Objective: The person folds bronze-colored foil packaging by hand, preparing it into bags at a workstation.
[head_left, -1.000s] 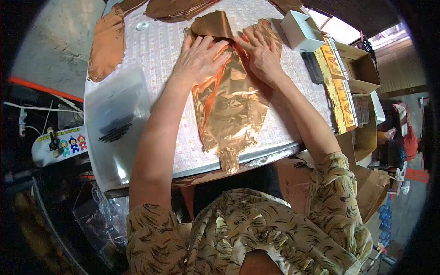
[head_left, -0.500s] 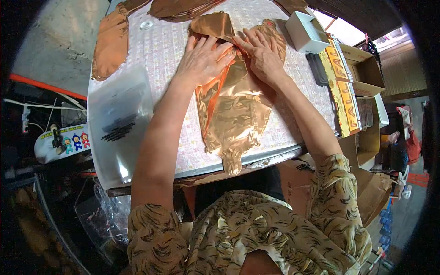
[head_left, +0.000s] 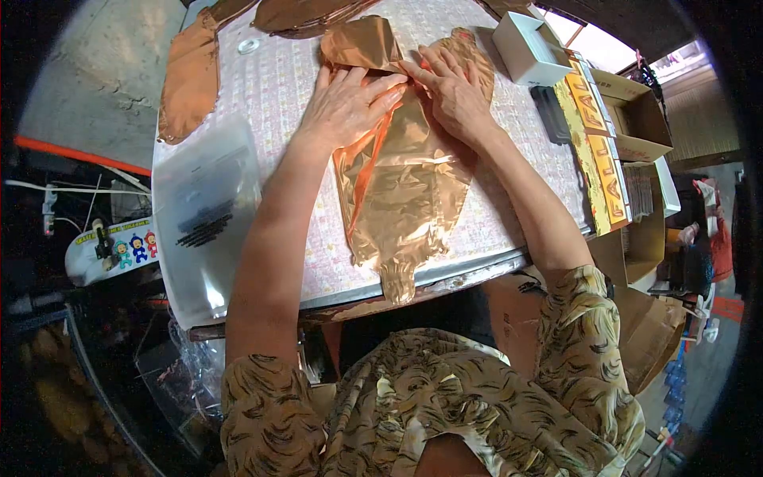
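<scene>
A: What takes up most of the view?

B: A table (head_left: 270, 95) covered in a pale patterned cloth, seen from above by the person seated at its near edge.

A: And what lies on it?

B: In the middle is a flat, crinkled copper-coloured foil balloon (head_left: 405, 199). Its narrow neck hangs over the table's near edge, and its far end is folded back on itself just past the fingertips. To its left, a stack of clear plastic bags (head_left: 203, 207) with black print overhangs the near left corner. At the far left, a second copper foil piece (head_left: 187, 75) drapes over the side.

A: And on the right?

B: A strip of yellow cards (head_left: 598, 147) printed "FALL" runs along the right edge, with an open brown cardboard box (head_left: 636, 119) beyond it.

A: What about the hands?

B: The left hand (head_left: 346, 103) lies palm down with its fingers stretched out, flat on the balloon's upper left part and grasping nothing. The right hand (head_left: 453, 91) is also palm down, fingers spread, pressing on the upper right part. The fingertips of the two hands almost meet at the fold.

A: Anything smaller?

B: A small white open box (head_left: 528, 52) sits near the far right corner, just beyond the right hand. A flat black object (head_left: 548, 115) lies between it and the yellow cards. A tiny clear ring (head_left: 249, 45) rests on the cloth at the far left.
</scene>
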`<state>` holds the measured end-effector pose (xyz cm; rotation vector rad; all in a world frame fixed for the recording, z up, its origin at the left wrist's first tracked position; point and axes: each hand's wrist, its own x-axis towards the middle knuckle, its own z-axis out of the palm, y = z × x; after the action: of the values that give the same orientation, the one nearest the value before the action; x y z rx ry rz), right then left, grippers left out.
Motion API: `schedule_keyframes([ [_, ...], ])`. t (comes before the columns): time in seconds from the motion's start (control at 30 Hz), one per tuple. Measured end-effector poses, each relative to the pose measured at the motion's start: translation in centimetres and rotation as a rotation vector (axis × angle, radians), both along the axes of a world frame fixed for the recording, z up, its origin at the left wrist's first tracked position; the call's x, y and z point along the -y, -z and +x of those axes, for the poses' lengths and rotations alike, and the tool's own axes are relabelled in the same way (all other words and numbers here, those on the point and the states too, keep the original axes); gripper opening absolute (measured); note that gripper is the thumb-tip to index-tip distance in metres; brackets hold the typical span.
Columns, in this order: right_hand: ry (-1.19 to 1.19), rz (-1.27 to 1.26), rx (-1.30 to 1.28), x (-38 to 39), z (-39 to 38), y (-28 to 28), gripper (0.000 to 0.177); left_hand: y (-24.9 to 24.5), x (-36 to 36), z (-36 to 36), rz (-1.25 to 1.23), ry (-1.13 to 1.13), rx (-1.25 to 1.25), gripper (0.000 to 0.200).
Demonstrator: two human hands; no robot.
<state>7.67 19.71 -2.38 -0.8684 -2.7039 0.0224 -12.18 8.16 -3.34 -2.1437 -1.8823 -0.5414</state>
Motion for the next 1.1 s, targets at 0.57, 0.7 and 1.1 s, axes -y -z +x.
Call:
schedule_keyframes([
  [0.57,-0.146,-0.083,-0.034,-0.6,0.0,0.3,0.056,-0.8,0.1,0.4,-0.074,-0.021,0.076,0.041],
  [0.7,-0.122,-0.125,-0.007,0.1,0.2,0.0,0.055,-0.8,0.1,0.3,-0.059,-0.017,0.098,0.041],
  [1.1,-0.078,0.028,0.131,0.5,0.1,-0.4,0.055,-1.0,0.1,0.3,-0.066,-0.031,0.180,0.047],
])
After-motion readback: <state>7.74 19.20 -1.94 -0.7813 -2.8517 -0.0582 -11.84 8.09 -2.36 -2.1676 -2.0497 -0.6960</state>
